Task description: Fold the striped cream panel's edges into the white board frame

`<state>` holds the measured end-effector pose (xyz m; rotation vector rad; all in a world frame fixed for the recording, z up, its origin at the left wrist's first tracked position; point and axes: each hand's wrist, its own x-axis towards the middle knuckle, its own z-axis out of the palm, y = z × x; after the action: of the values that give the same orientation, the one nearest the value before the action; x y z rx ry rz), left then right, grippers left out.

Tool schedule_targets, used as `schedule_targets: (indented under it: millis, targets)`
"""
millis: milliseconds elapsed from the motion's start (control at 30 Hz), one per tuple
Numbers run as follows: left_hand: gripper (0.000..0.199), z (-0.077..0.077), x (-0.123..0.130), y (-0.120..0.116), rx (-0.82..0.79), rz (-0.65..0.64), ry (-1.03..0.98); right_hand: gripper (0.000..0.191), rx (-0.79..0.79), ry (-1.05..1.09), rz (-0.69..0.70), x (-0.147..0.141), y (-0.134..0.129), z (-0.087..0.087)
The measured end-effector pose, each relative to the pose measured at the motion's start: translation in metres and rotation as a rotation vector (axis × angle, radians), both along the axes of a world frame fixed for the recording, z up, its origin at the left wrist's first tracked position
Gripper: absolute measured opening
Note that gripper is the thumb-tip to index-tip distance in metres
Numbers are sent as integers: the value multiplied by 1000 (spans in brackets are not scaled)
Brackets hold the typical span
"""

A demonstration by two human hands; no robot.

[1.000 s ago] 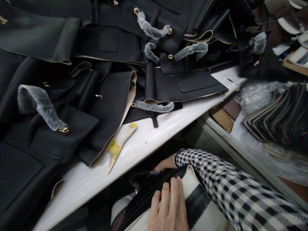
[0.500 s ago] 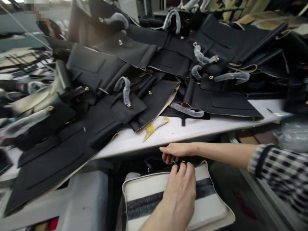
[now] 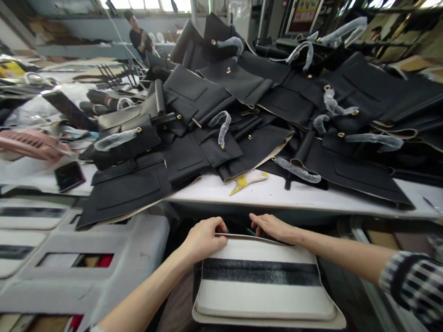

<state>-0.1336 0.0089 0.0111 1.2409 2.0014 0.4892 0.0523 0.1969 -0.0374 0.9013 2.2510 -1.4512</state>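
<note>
One flat cream panel (image 3: pixel 266 297), with a patchy black stripe (image 3: pixel 259 272) and rounded bottom corners. Long way from left to right, top edge toward the white table (image 3: pixel 297 198), just in front of it. Left hand (image 3: pixel 206 236) pinched on the top left corner; right hand (image 3: pixel 275 227) apart, curled by that edge, grip too hidden to tell.

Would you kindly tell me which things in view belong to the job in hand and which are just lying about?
In the job:
striped cream panel
left hand, pinching its top edge
right hand, near that edge

Seemingly just lying about:
black bag pieces, possibly related
yellow-and-white tool
pink plastic basket
</note>
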Motion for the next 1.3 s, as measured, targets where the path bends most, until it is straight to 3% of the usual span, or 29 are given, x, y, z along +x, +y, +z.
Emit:
schedule_targets:
  millis: [467,733,1300]
  targets:
    - [23,-27,-2,-6,171,-3,-247,64,244,55,54,-1,-19,21]
    - [23,-41,-9,-9,118,90,-453,69,349,34,76,-9,-31,20]
    - [25,-38,-11,-18,134,198,-532,76,461,-46,132,-47,-63,19]
